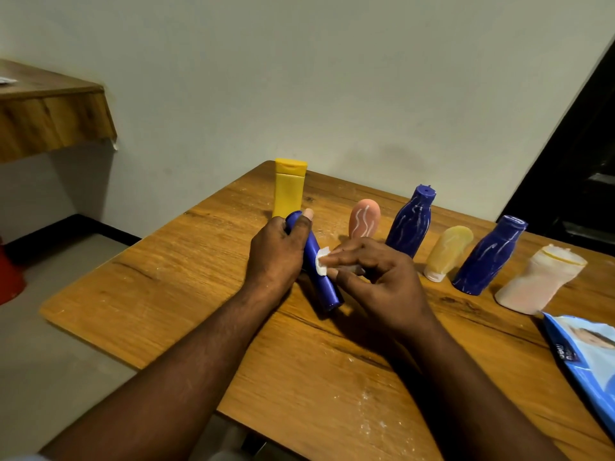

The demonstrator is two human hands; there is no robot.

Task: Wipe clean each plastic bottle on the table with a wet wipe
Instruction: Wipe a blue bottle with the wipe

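Now | left hand (pixel 276 257) grips slim blue plastic bottle (pixel 321 277), tilted above wooden table (pixel 186 277) | right hand (pixel 382 277) fingers pinch small white wet wipe (pixel 322 262) against bottle's side

Slim blue bottle (pixel 321 277) tilted low over desk (pixel 299 377), white wet wipe (pixel 322 261) on its side. Yellow bottle (pixel 289 191) upright behind. Row standing to the right: pink bottle (pixel 364 218), blue bottle (pixel 411 224), pale yellow bottle (pixel 449 252), second blue bottle (pixel 487 257), whitish bottle (pixel 539 281). Pink and both blues white-streaked.
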